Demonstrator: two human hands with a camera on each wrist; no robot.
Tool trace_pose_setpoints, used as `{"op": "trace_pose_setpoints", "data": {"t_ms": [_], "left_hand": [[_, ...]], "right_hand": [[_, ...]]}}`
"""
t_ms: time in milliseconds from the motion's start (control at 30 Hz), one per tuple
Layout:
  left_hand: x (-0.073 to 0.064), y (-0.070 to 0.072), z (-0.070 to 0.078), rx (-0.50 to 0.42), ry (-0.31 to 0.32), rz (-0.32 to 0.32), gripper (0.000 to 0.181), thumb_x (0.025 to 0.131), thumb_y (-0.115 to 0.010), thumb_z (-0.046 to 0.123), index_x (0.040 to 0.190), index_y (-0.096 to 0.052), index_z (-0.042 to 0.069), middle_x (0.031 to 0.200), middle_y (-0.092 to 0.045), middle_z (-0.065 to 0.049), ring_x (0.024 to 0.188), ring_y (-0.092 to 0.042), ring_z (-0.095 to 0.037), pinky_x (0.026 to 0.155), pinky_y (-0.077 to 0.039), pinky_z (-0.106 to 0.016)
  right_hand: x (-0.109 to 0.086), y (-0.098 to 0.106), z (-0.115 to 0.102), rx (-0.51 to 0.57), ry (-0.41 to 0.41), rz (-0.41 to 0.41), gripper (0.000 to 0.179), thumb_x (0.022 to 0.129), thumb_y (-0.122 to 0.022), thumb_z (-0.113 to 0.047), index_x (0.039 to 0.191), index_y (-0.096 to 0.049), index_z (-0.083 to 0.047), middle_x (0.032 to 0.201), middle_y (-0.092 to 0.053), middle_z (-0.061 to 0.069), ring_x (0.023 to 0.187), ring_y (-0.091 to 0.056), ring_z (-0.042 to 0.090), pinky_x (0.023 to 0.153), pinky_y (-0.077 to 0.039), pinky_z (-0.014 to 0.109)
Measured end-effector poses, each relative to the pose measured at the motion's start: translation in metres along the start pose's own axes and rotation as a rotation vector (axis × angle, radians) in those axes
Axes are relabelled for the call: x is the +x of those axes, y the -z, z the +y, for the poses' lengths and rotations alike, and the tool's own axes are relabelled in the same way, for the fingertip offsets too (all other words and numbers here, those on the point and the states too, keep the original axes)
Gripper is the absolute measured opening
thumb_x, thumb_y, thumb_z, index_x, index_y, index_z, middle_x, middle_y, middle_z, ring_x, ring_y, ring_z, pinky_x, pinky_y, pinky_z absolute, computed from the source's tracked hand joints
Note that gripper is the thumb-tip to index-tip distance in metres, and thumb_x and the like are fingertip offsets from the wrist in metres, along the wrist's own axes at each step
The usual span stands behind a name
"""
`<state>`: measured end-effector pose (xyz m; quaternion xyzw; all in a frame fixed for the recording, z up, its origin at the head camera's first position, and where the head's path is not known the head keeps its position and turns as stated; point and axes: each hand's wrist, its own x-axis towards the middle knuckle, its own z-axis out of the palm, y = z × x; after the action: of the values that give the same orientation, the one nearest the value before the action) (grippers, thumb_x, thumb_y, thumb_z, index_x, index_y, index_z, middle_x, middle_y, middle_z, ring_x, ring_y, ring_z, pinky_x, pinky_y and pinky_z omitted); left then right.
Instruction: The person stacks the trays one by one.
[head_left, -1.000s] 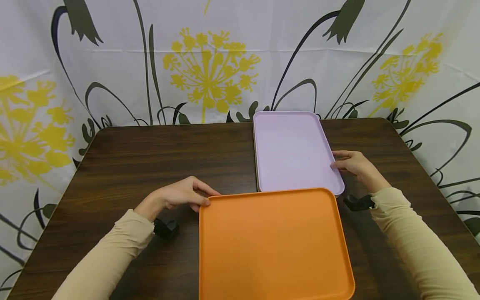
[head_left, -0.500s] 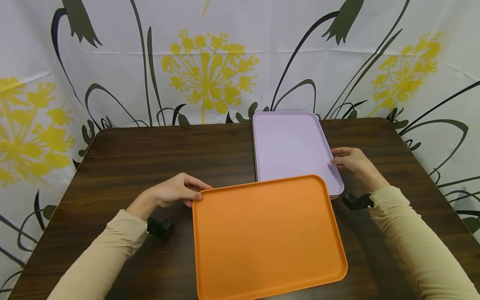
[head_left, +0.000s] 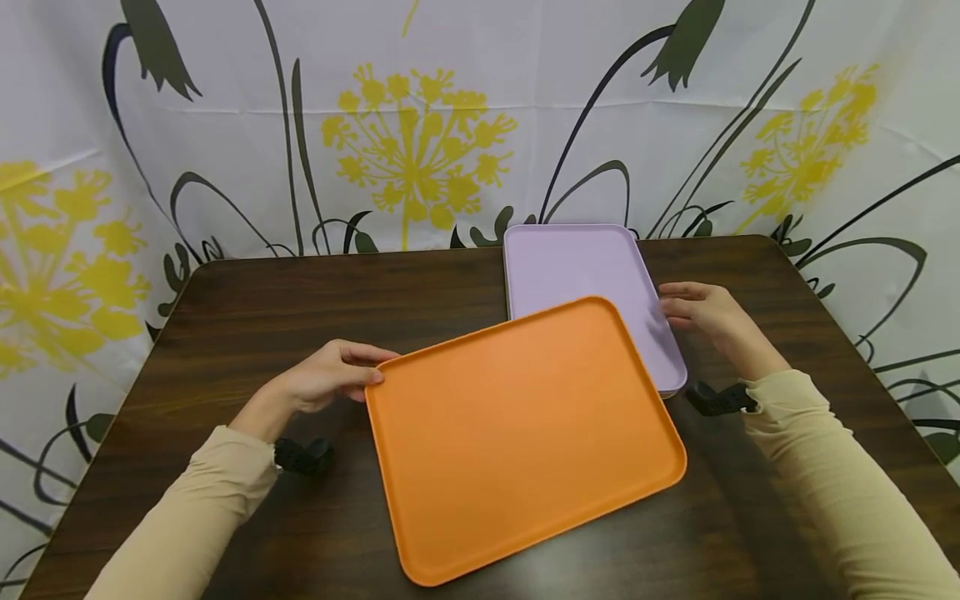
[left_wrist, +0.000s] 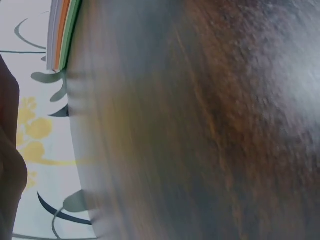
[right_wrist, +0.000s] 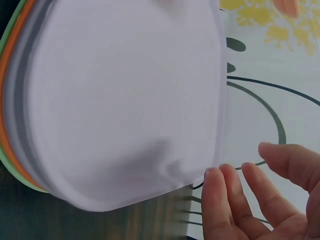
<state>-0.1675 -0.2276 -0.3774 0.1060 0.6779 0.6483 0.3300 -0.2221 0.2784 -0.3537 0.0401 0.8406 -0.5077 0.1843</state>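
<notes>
My left hand [head_left: 318, 377] pinches the far left corner of an orange rectangular tray [head_left: 525, 433], thumb on top of the rim. That tray slants, its far right corner overlapping a lilac tray [head_left: 573, 267] in the head view. The lilac tray tops a stack; an orange tray [right_wrist: 6, 85] and a green tray [right_wrist: 20, 179] show as edges beneath it in the right wrist view. Beside the stack's right edge is my right hand [head_left: 708, 321], fingers loosely extended and thumb apart, holding nothing. Only a dark part of the left hand [left_wrist: 9, 150] enters the left wrist view.
The dark wood-grain table [head_left: 300, 300] has its far edge just behind the stack. Beyond it hangs a white curtain [head_left: 247, 150] with yellow and grey-green flower prints. A black wrist device [head_left: 720, 398] sits below each sleeve cuff.
The left hand has moved the orange tray left and away from me, turning it counterclockwise so it covers more of the lilac tray. The right hand has shifted slightly farther back along the stack's edge.
</notes>
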Motion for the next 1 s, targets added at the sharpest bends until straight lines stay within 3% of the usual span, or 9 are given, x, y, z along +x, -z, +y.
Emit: {"op": "trace_pose_setpoints", "data": {"t_ms": [167,500,1000], "left_hand": [[-0.003,0.002,-0.004,-0.08,-0.062,0.087,0.035,0.091,-0.058,-0.001,0.102,-0.071,0.03,0.096,-0.072,0.005,0.083,-0.071,-0.01,0.07,-0.06,-0.024],[-0.003,0.001,-0.008,-0.315,-0.196,0.236,0.038,0.093,-0.052,-0.007,0.101,-0.075,0.022,0.093,-0.072,0.002,0.078,-0.071,-0.009,0.066,-0.059,-0.019],[0.007,-0.022,-0.005,-0.583,-0.229,0.509,0.037,0.091,-0.052,-0.009,0.091,-0.077,0.019,0.086,-0.071,0.0,0.071,-0.071,-0.009,0.059,-0.057,-0.017]], "right_hand": [[0.001,0.0,-0.004,0.066,0.041,-0.038,0.057,0.098,-0.052,-0.021,0.142,-0.033,0.01,0.088,-0.057,-0.025,0.084,-0.061,-0.01,0.082,-0.054,0.012],[0.001,-0.009,-0.011,0.085,0.069,-0.071,0.065,0.101,-0.043,-0.037,0.143,-0.031,0.011,0.091,-0.059,-0.017,0.081,-0.062,-0.009,0.08,-0.055,0.012],[-0.003,-0.041,-0.021,0.167,0.049,-0.103,0.058,0.099,-0.052,-0.023,0.141,-0.033,0.012,0.103,-0.066,-0.002,0.083,-0.064,-0.005,0.081,-0.055,0.014]]}}
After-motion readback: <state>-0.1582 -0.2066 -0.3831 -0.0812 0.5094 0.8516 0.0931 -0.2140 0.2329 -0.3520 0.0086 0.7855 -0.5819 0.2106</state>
